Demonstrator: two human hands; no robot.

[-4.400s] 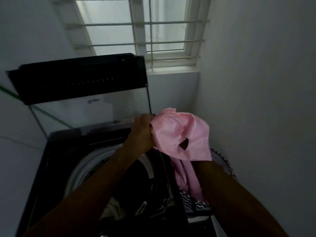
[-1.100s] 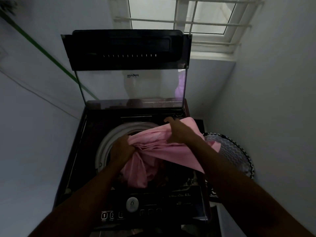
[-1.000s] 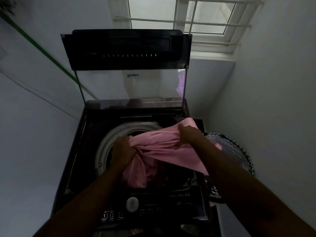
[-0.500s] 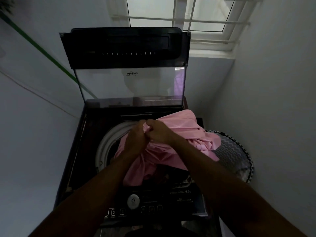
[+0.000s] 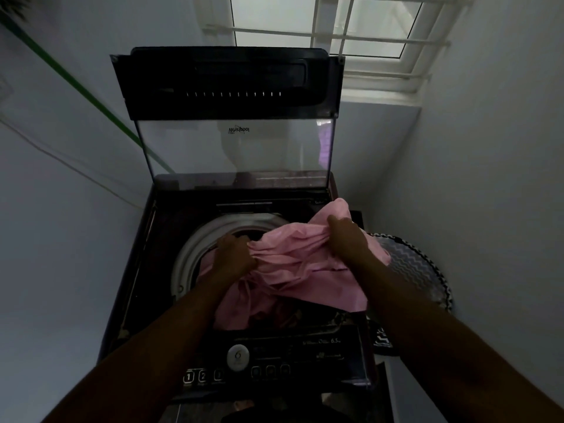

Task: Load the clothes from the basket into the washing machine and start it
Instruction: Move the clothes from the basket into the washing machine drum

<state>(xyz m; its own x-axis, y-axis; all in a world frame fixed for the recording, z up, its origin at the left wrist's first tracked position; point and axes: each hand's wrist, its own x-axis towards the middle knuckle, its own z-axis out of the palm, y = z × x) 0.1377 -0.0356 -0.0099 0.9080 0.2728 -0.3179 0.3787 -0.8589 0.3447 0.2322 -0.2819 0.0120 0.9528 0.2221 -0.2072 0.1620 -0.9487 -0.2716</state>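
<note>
Pink garment point(image 5: 300, 270) bunched over washing machine point(image 5: 171, 239) drum opening, left hand point(image 5: 235, 253) and right hand point(image 5: 348, 239) both gripping it; push it fully inside, clear of rim.

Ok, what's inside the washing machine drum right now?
Part of the pink cloth hangs into the drum, gripped by the left hand and right hand. Something dark lies beneath; the cloth hides the rest.

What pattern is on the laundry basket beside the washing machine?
A black-and-white zigzag pattern covers the laundry basket, seen in the head view, the only one here.
</note>
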